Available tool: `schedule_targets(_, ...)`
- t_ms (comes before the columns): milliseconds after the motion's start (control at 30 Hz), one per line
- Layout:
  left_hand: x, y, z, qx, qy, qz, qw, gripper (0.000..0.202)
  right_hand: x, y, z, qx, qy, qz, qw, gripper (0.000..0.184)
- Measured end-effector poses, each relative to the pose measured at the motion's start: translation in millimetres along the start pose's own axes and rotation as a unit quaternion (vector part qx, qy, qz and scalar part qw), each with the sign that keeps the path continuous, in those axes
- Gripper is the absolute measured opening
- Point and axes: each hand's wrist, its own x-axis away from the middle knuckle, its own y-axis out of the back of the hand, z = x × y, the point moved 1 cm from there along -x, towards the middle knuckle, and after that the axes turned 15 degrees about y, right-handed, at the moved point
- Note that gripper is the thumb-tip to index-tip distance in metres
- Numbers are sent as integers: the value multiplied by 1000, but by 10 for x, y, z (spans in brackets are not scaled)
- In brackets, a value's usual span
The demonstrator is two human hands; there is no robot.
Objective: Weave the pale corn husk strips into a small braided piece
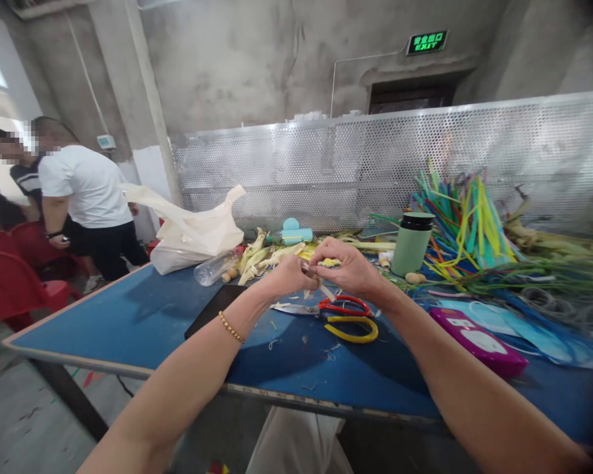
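Over the middle of the blue table, my left hand (287,276) and my right hand (352,268) meet with fingertips pinched together. Between them is a strip of pale dried corn husk (327,292), its loose end hanging down below the fingers. Most of the piece is hidden by my fingers. Just under my hands lie scissors (296,309), blades pointing left, with a red handle loop and a yellow one to the right. More corn husks (257,263) are heaped behind my left hand.
Left of the husks are a clear plastic bottle (212,271), a cream bag (197,230) and a dark flat tablet-like object (212,311). To the right stand a green tumbler (412,247), coloured strips (474,224) and a magenta box (477,342). Two people (86,187) stand beyond red chairs (12,283).
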Motion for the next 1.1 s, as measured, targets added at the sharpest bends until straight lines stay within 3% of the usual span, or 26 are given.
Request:
schedule_targets(167, -85, 0, 44, 106, -1, 0, 994, 17, 21, 122, -73, -44, -170, -109, 978, 33)
schedule_targets(267, -120, 8, 59, 158, -3, -3, 987, 16, 30, 116, -66, -89, -224, -82, 967, 33)
schedule_targets(367, -115, 9, 52, 168, -3, 2, 986, 18, 27, 67, -32, -97, -206, -37, 973, 29)
schedule_targets(567, -78, 30, 19, 166, -12, 41, 985, 21, 31, 30, -16, -84, -200, -65, 974, 24)
schedule_targets(767, -91, 37, 39, 176, -9, 33, 984, 23, 39, 32, -48, -33, -184, -53, 981, 25)
schedule_targets(933, -123, 37, 67, 191, 13, -2, 981, 22, 2, 96, 16, 114, -123, -151, 974, 14)
schedule_targets(1100, -128, 26, 48, 219, 34, -11, 975, 22, -7, 44, 40, 91, -48, -46, 994, 9)
